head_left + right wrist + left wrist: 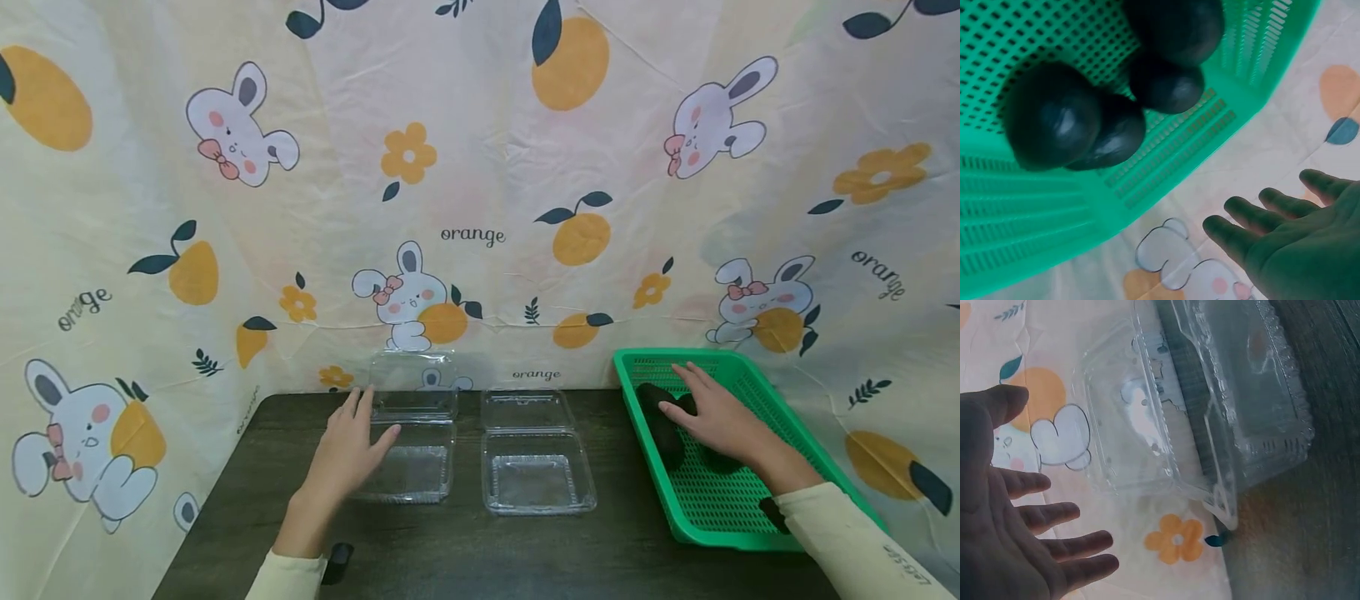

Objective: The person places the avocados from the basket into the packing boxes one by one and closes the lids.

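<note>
My left hand (341, 454) hovers over the left side of a clear plastic clamshell box (420, 483), whose lid stands raised at the back. In the left wrist view the fingers of the left hand (1016, 519) are spread, apart from the box (1266, 381). On the right, my right hand (723, 425) reaches over a green plastic basket (678, 518), fingers extended and holding nothing. Several dark, smooth, avocado-like fruits (1054, 115) lie in the basket (1110, 215); the right hand (1310, 244) partly hides them in the head view.
A second clear clamshell box (536, 502) lies opened between the first box and the basket. All stand on a dark wood-grain table (480, 554). A printed cloth (495, 183) with rabbits and oranges hangs right behind the table's back edge.
</note>
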### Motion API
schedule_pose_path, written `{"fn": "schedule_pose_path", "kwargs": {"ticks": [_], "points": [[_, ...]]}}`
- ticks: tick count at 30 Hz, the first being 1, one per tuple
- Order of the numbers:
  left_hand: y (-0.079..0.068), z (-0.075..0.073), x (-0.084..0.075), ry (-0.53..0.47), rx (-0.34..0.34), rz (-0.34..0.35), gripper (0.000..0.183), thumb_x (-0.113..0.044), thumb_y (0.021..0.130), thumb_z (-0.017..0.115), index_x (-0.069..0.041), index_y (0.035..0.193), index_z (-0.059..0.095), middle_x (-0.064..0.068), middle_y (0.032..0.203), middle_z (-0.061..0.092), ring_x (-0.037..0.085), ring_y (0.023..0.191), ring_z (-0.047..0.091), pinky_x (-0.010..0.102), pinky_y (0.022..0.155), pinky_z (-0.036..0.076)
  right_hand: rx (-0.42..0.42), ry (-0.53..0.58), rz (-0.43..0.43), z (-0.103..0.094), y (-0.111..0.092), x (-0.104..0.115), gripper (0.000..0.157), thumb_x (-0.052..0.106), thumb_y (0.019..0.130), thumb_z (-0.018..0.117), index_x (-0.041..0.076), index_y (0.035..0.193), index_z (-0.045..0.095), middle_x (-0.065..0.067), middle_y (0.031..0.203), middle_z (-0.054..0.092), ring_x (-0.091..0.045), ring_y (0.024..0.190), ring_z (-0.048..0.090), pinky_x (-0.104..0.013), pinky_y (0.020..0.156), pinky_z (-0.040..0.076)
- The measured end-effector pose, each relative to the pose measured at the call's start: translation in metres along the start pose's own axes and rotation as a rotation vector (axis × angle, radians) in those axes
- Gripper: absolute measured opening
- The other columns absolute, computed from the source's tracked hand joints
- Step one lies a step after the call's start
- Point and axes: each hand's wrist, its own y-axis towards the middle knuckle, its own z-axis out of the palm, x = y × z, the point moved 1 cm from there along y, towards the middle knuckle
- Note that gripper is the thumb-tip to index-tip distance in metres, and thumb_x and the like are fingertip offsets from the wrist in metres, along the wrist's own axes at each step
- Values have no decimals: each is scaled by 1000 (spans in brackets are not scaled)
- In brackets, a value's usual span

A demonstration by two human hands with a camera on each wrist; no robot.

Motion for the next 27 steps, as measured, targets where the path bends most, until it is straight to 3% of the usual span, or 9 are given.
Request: {"fn": "schedule_pose_path", "kwargs": {"ticks": [8, 16, 27], "points": [[-3, -5, 14, -210, 80, -137, 85, -39, 105, 57, 7, 162, 13, 36, 164, 17, 60, 147, 22, 75, 115, 28, 23, 20, 41, -4, -3, -26, 90, 57, 105, 49, -9, 159, 22, -43, 158, 19, -66, 138, 26, -81, 106, 29], [-6, 0, 27, -261, 107, -201, 83, -37, 105, 56, 11, 159, 15, 41, 158, 26, 60, 144, 29, 73, 113, 34, 43, 25, 79, -1, -2, -55, 89, 56, 106, 46, -18, 151, 30, -47, 150, 30, -65, 134, 33, -78, 106, 33], [-7, 10, 42, -285, 138, -255, 76, -34, 106, 51, 16, 155, 21, 45, 151, 33, 62, 138, 36, 72, 109, 39, 143, 74, 215, -2, -1, -90, 92, 57, 109, 31, -26, 147, 24, -53, 147, 23, -70, 130, 31, -78, 104, 35]]}}
